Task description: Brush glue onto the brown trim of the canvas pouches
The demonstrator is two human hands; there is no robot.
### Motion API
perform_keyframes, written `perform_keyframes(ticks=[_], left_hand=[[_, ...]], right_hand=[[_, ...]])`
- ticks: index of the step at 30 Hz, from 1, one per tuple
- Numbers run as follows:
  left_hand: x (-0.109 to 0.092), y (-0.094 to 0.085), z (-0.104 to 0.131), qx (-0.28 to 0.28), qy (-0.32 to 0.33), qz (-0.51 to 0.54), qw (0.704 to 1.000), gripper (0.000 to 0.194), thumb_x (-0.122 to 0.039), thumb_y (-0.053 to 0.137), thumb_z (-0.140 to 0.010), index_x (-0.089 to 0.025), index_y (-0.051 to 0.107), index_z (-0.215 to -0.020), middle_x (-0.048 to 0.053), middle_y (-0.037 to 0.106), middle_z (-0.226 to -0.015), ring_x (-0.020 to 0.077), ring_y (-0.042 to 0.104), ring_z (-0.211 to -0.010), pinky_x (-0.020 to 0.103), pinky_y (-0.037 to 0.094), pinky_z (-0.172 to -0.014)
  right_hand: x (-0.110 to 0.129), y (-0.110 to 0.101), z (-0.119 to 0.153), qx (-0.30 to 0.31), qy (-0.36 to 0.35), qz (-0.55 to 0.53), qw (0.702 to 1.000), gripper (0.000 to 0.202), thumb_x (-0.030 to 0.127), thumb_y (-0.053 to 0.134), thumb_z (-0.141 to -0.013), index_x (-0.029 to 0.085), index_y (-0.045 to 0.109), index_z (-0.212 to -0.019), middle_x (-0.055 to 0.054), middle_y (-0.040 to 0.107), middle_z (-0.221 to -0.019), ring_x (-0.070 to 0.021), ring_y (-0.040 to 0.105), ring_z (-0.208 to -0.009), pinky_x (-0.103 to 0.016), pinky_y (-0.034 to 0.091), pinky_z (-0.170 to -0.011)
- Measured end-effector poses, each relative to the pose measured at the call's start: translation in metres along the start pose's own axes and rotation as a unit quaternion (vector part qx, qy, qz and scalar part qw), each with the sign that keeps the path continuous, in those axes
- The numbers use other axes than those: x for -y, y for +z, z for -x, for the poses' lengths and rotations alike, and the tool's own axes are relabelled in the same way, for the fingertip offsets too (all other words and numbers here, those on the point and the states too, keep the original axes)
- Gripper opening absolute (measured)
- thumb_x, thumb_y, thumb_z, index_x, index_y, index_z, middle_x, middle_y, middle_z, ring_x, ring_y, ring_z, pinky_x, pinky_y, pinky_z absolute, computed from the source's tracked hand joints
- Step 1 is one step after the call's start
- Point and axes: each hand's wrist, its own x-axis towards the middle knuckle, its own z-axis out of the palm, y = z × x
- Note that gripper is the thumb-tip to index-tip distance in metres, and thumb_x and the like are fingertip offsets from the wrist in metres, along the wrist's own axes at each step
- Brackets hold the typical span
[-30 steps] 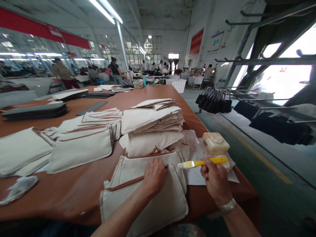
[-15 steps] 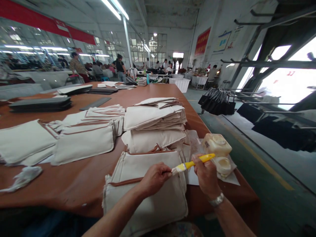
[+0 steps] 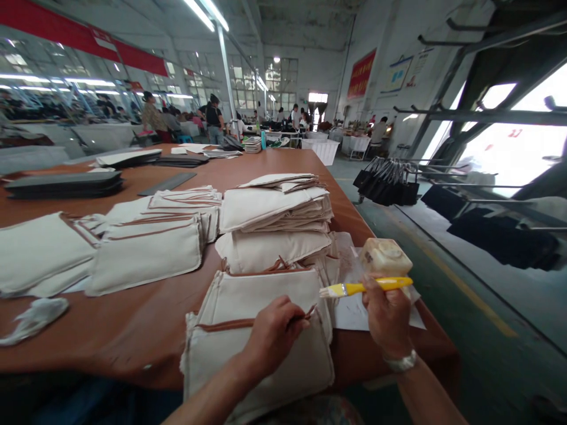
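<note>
My right hand (image 3: 388, 316) grips a paintbrush (image 3: 392, 284) by its yellow handle, its pale bristles pointing left. Those bristles are apart from the fabric. With fingers pinched, my left hand (image 3: 277, 330) holds the end of a brown trim strip (image 3: 225, 324) on the nearest cream fabric pouch (image 3: 266, 360). The strip runs along the pouch's top edge, and its held end sticks up past my fingertips. Under and behind this pouch lie more cream pouches (image 3: 270, 292). Beyond my right hand, a cream plastic container (image 3: 385, 257) stands on white paper (image 3: 354, 310).
Taller stacks of cream pouches (image 3: 274, 209) stand behind, with more pouches (image 3: 146, 257) to the left. A crumpled white cloth (image 3: 38, 319) lies at the left front of the brown table (image 3: 133, 330). Dark flat pieces (image 3: 64, 184) are stacked farther back. Racks with black items (image 3: 387, 183) stand right.
The brush has moved right, away from the trim end at my left fingertips, carried by my right hand. My left hand still pinches the strip.
</note>
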Motion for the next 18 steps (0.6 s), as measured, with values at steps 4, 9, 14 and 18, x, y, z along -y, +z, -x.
perform_keyframes(ticks=[4, 9, 14, 18], left_hand=[[-0.006, 0.008, 0.017, -0.072, 0.224, -0.133, 0.963, 0.011, -0.019, 0.057, -0.099, -0.018, 0.064, -0.091, 0.002, 0.058, -0.077, 0.0155, 0.049, -0.070, 0.028, 0.036, -0.063], [-0.018, -0.003, 0.019, -0.077, 0.309, -0.203, 0.926, 0.012, -0.015, 0.053, -0.100, -0.015, 0.061, -0.090, 0.002, 0.053, -0.071, 0.0162, 0.040, -0.063, 0.033, 0.027, -0.057], [-0.020, -0.008, 0.019, -0.074, 0.324, -0.210, 0.919, 0.017, -0.017, 0.047, -0.102, -0.012, 0.063, -0.099, 0.003, 0.054, -0.073, 0.0171, 0.041, -0.065, 0.033, 0.028, -0.057], [-0.018, -0.005, 0.019, -0.074, 0.324, -0.217, 0.918, 0.015, -0.015, 0.051, -0.100, -0.014, 0.061, -0.089, 0.002, 0.053, -0.071, 0.0168, 0.041, -0.063, 0.034, 0.026, -0.057]], right_hand=[[0.008, -0.011, -0.005, 0.020, 0.039, -0.066, 0.997, 0.045, 0.062, 0.066, -0.091, 0.018, 0.061, -0.086, 0.003, 0.047, -0.056, -0.0149, 0.044, -0.047, -0.025, 0.035, -0.043], [0.028, -0.020, 0.005, 0.162, 0.057, -0.071, 0.983, 0.039, 0.056, 0.064, -0.094, 0.018, 0.062, -0.083, 0.002, 0.048, -0.059, -0.0141, 0.045, -0.052, -0.024, 0.039, -0.049], [0.040, -0.042, 0.005, 0.236, 0.075, -0.063, 0.967, 0.035, 0.049, 0.066, -0.096, 0.018, 0.061, -0.079, 0.003, 0.046, -0.059, -0.0130, 0.042, -0.052, -0.023, 0.035, -0.048], [0.038, -0.038, 0.005, 0.142, 0.049, -0.054, 0.987, 0.034, 0.049, 0.062, -0.098, 0.019, 0.064, -0.084, 0.002, 0.048, -0.062, -0.0139, 0.044, -0.055, -0.024, 0.039, -0.052]])
